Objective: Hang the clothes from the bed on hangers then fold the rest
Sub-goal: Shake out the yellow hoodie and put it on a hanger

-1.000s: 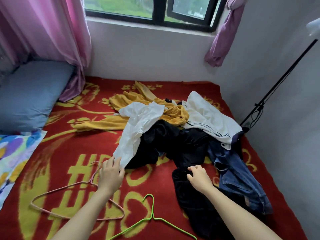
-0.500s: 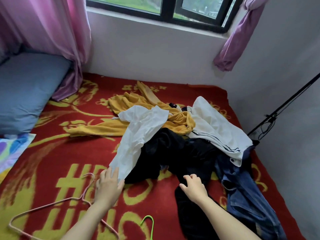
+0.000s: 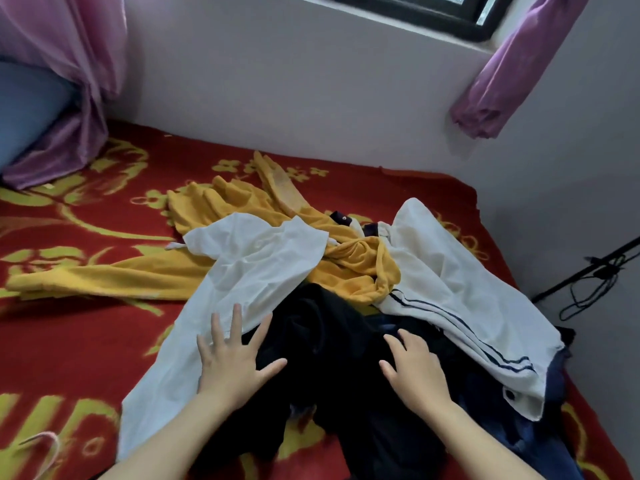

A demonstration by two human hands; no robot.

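Note:
A heap of clothes lies on the red and yellow bed cover [image 3: 86, 334]. A plain white shirt [image 3: 249, 271] drapes over a mustard yellow top [image 3: 221, 209]. A black garment [image 3: 332, 341] sits in the middle, partly under a white top with dark stripes [image 3: 450, 299]; blue denim [image 3: 540, 438] shows at the right edge. My left hand [image 3: 235, 362] hovers with fingers spread over the border of the white shirt and the black garment. My right hand [image 3: 415, 372] is open over the black garment. The hook of a pink hanger [image 3: 45, 441] pokes in at the bottom left.
A grey wall and a dark window frame [image 3: 433, 12] stand behind the bed. A pink curtain [image 3: 69, 81] hangs at the left beside a blue pillow [image 3: 24, 109], a purple curtain [image 3: 512, 71] at the right. A black stand with cables [image 3: 588, 275] leans by the right wall.
Both hands moved forward from the bed cover onto the clothes pile, and the view came closer. The green hanger and most of the pink one dropped out of view.

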